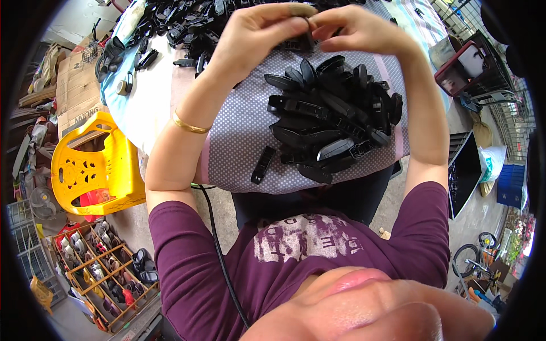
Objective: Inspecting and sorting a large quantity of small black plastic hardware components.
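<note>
Over the far part of the table my left hand (259,31) and my right hand (364,31) meet, both with bent fingers. Between their fingertips is a small black plastic piece (309,38), partly hidden by the fingers. Thumb and fingers of my left hand pinch it, while those of my right hand close on it from the other side. Below the hands lies a heap of long, narrow black plastic pieces (335,116), some with ridged slots. One separate ridged black piece (263,165) rests left of the heap, near the table's front edge.
A larger pile of black parts (187,25) spreads across the far side of the dotted tablecloth (233,136). A yellow plastic chair (122,170) stands at the left, above a wooden shoe rack (108,273). A phone-like device (463,68) is at the right. A dark cable (216,238) hangs beside me.
</note>
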### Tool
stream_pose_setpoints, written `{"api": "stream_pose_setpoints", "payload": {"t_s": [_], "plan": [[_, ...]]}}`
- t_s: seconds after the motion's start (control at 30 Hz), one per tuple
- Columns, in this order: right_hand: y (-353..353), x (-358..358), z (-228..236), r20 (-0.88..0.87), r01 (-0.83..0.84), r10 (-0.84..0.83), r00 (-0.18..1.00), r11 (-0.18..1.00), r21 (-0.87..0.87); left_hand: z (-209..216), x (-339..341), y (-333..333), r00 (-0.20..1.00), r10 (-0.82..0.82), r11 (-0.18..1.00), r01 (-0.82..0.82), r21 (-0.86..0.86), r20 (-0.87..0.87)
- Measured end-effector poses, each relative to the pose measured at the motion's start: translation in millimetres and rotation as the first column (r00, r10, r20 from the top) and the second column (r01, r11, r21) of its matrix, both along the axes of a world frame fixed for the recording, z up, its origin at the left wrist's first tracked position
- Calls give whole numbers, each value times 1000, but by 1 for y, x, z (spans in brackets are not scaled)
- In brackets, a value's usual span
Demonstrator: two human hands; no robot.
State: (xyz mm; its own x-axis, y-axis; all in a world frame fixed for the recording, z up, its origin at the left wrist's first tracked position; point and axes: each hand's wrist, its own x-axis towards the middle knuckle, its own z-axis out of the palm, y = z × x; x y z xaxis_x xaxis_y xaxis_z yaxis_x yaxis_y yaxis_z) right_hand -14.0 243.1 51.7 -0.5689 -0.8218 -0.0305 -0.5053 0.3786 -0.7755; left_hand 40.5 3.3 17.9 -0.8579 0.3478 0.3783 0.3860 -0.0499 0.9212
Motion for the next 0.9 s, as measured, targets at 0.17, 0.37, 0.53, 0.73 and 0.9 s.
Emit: {"api": "stream_pose_setpoints", "payload": {"t_s": [0.17,0.37,0.53,0.73,0.9], "plan": [[73,-117,-80,-674,561,-557,486,790,-248,26,36,34,952,-252,798,103,-594,-173],[64,-111,-70,-642,700,-533,552,714,10,-23,-9,21,732,-34,675,-486,-556,-681],[60,-112,-81,-726,686,-593,348,689,-233,-27,-12,18,739,-109,563,-506,-654,-665],[27,-58,-40,15,509,-638,770,601,-616,-11,-11,22,916,203,872,-330,-362,-345],[-18,-11,-43,201,272,-183,962,646,-713,-1,-14,9,903,99,938,-225,263,418]]}}
